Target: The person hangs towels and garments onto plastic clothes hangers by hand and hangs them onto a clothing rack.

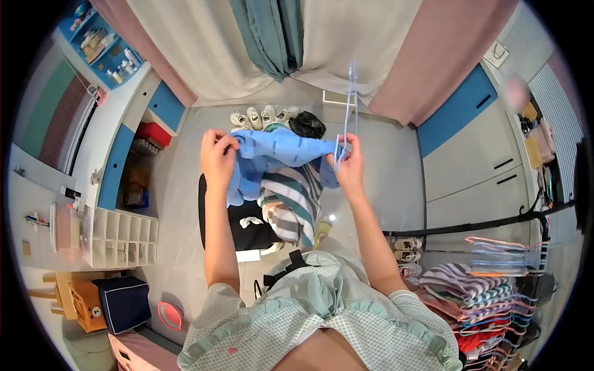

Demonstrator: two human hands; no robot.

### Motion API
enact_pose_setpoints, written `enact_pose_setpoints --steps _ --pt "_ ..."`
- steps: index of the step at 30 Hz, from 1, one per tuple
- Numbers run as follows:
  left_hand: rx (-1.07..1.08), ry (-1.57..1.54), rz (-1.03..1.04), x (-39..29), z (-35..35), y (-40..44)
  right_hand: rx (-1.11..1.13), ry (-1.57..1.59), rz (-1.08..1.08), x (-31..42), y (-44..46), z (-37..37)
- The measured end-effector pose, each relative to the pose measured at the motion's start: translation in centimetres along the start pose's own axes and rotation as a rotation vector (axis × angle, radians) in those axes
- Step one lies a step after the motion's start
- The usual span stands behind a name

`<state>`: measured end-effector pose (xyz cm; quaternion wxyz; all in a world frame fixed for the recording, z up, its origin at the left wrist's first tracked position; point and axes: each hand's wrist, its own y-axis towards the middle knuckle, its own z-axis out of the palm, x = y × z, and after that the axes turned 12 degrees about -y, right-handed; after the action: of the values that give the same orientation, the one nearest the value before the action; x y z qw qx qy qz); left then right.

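A blue garment (281,145) is stretched between my two hands at chest height. My left hand (218,157) pinches its left edge. At its other end, my right hand (348,170) is closed round a pale blue hanger (348,114) and a bit of the cloth. The hanger stands nearly edge-on, its upper part pointing away from me. Below the garment lies a heap of striped cloth (300,198), partly covered by the blue fabric. Next to the heap is a black surface (226,219) with a small white thing on it.
White shoes (253,117) and a black bag (307,125) sit on the floor by the curtains (192,49). To the right, a rack (470,226) carries many clothes on hangers (476,297). Cabinets (476,154) line both sides. A navy box (124,303) stands at lower left.
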<state>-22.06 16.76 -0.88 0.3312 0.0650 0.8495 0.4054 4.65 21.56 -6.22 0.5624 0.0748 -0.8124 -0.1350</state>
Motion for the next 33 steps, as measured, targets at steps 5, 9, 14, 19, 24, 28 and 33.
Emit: enact_pose_setpoints --steps 5,9,14,19,24,28,33 --pt "0.398 0.123 0.025 1.3 3.7 -3.6 0.156 0.05 -0.006 -4.9 0.0 1.2" --pt "0.767 -0.225 0.057 -2.0 7.0 -8.5 0.377 0.026 0.191 -6.7 -1.7 1.2" --pt "0.89 -0.165 0.077 -2.9 8.1 -12.3 0.429 0.002 0.205 -8.1 -5.4 1.3" --pt "0.476 -0.312 -0.15 -4.3 6.9 -10.6 0.435 0.118 0.273 -6.1 -8.7 0.9" --pt "0.328 -0.339 -0.334 -5.5 4.6 -9.2 0.363 0.193 0.077 -3.4 -9.5 0.6" --pt "0.208 -0.517 -0.409 -5.8 3.7 -9.2 0.261 0.312 0.132 1.0 -9.0 -0.8" --pt "0.255 -0.542 -0.31 -7.1 2.1 -8.2 0.096 0.388 0.098 3.5 -7.4 -1.4"
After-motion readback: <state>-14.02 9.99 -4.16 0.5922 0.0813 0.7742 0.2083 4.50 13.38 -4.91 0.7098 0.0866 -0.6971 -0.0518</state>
